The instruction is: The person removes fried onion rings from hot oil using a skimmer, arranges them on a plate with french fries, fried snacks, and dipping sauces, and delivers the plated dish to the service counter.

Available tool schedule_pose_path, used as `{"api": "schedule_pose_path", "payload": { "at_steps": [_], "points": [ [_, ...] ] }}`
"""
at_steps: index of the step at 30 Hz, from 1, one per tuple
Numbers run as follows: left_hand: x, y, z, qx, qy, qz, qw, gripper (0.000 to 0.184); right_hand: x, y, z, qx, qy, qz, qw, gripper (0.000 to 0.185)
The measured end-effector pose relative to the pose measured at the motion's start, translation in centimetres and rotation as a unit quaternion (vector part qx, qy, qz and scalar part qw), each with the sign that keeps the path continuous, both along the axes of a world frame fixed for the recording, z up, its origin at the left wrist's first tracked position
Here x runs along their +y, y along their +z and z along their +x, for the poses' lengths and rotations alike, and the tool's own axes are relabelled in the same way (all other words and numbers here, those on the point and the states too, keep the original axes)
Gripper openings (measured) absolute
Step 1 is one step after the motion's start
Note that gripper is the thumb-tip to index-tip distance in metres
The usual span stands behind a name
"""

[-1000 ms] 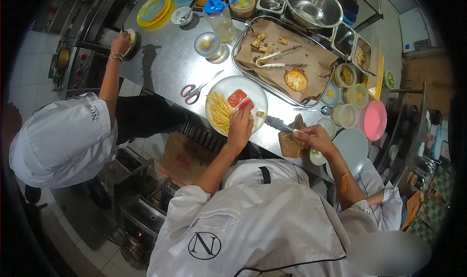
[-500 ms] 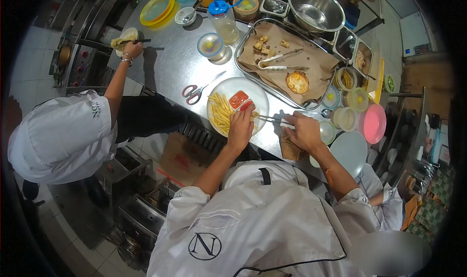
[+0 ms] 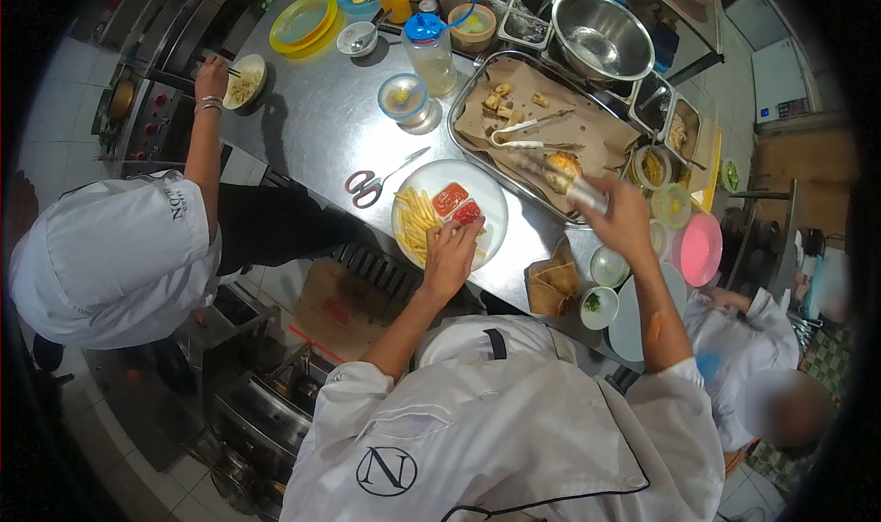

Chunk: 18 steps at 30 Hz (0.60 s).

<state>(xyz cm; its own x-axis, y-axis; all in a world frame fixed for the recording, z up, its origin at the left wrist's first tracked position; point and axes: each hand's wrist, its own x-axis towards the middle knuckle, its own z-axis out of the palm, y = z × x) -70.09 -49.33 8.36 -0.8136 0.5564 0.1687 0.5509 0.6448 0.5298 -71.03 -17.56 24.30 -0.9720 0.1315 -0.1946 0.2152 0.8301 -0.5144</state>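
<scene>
My left hand (image 3: 450,254) reaches over a white plate (image 3: 496,194), its fingers drawn together beside the sauce dish; what they hold is hidden. French fries (image 3: 416,221) lie along the plate's left side. Two portions of red sauce (image 3: 451,198) sit in a small divided dish. My right hand (image 3: 619,217) grips metal tongs (image 3: 587,195), blurred by motion. Their tips are over a round golden-brown piece of food (image 3: 563,169) in the paper-lined tray (image 3: 514,63); whether they grip it is unclear. Other tongs (image 3: 518,138) lie in that tray near browned chunks (image 3: 500,102).
Scissors (image 3: 365,190) lie left of the plate. Crumpled brown paper (image 3: 552,283) and small bowls (image 3: 599,308) stand to the right. A lidded bottle (image 3: 431,59) and large steel bowl (image 3: 603,34) stand farther back. A co-worker's hand (image 3: 211,77) is at another bowl (image 3: 246,83).
My right hand has moved the tongs from the plate up and right to the tray. My left hand stays at the plate. The co-worker's hand has shifted left at the bowl.
</scene>
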Motion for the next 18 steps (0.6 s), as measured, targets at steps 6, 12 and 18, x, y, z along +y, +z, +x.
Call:
{"api": "schedule_pose_path", "payload": {
  "at_steps": [6,12,18],
  "points": [
    [-0.5,2.0,0.9,-0.008,0.031,0.047,0.998,0.064,-0.5,-4.3,-10.1,0.145,0.040,0.152,0.977,0.039],
    [-1.2,3.5,1.7,-0.009,0.068,0.052,0.996,0.063,-3.8,-9.3,-15.9,0.123,0.110,0.256,0.953,0.028],
    [-2.2,3.0,1.9,-0.016,0.101,0.049,0.994,0.061,-1.6,-5.8,-13.1,0.176,0.012,0.126,0.976,0.035]
  ]
}}
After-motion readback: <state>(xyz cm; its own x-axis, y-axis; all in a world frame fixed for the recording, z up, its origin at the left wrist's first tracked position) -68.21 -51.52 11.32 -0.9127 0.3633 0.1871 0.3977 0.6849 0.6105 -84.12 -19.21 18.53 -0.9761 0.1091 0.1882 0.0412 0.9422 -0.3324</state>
